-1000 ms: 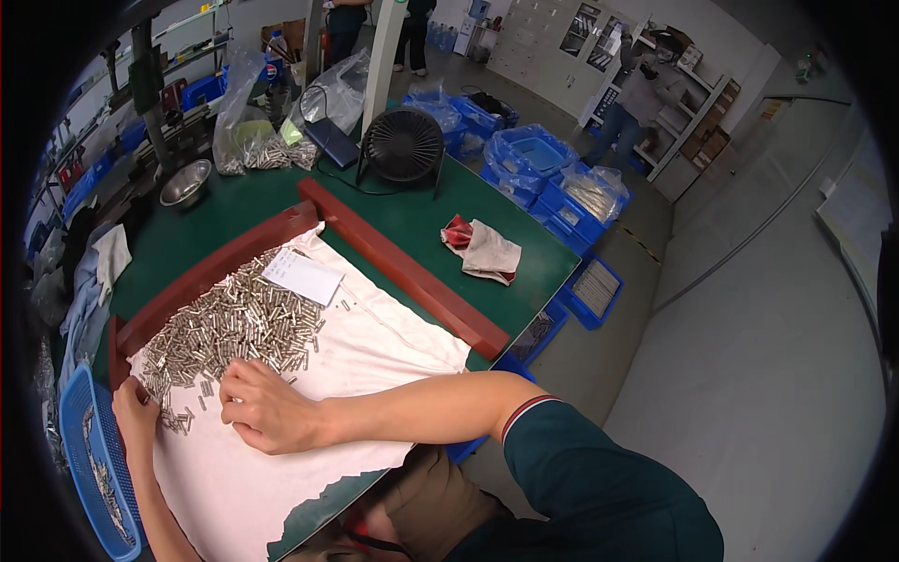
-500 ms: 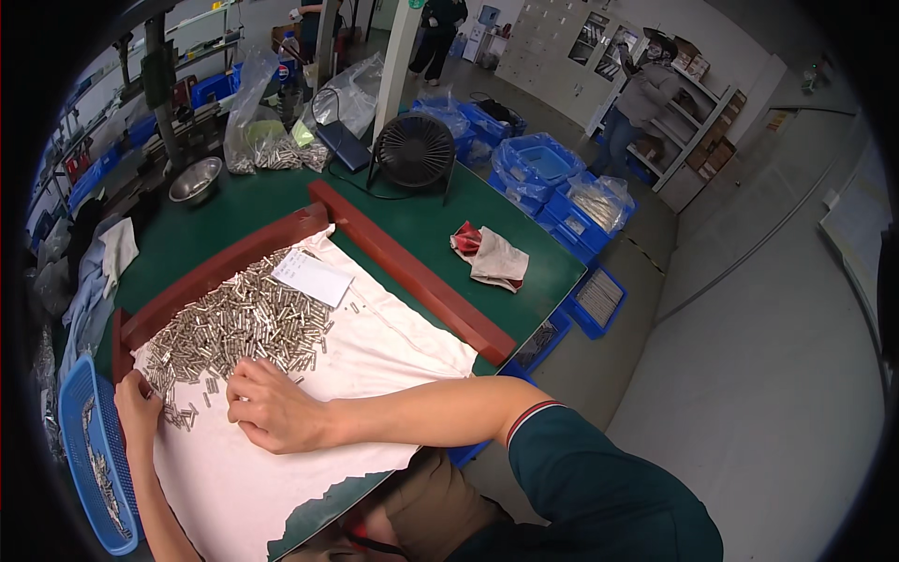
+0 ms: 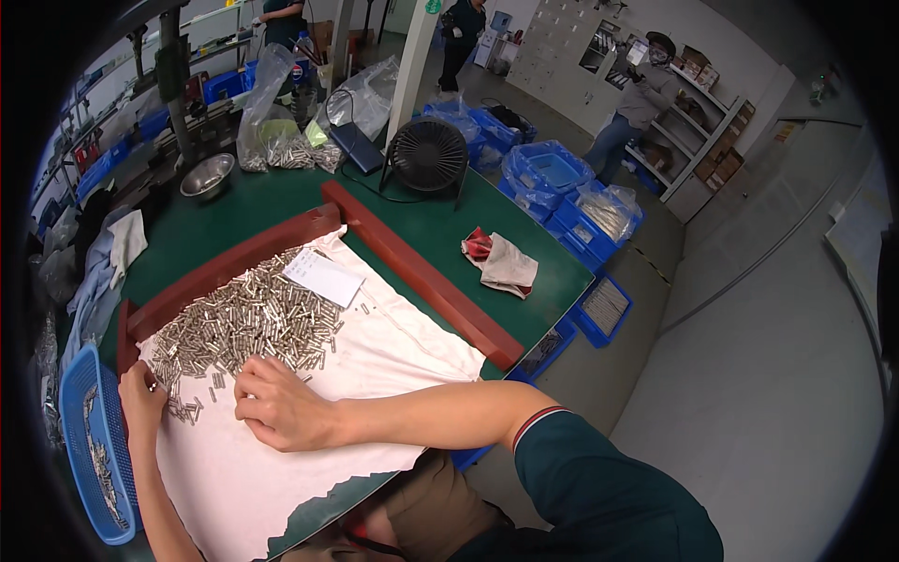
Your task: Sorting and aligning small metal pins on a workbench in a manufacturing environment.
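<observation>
A heap of small silver metal pins (image 3: pixel 248 323) lies on a pale pink cloth (image 3: pixel 309 468), with a white paper slip (image 3: pixel 323 277) on its right part. At the heap's near left edge is my left hand (image 3: pixel 142 403), fingers bent together with a glint of metal at their tips. My right hand (image 3: pixel 281 407) rests over the cloth just below the heap. Its fingers are curled and pressed together, and whatever they pinch is hidden. A few loose pins lie between the two hands.
Brown-red bars (image 3: pixel 421 276) frame the cloth at the back and right. A blue basket (image 3: pixel 80 384) with some pins stands at the left. On the green table (image 3: pixel 412 220) are a black fan (image 3: pixel 428 155), a metal bowl (image 3: pixel 207 176) and a folded glove (image 3: pixel 506 265). People stand farther back.
The whole view has shifted slightly, so the table sits a little farther right. My two hands keep nearly the same place and pose, with only small finger movement.
</observation>
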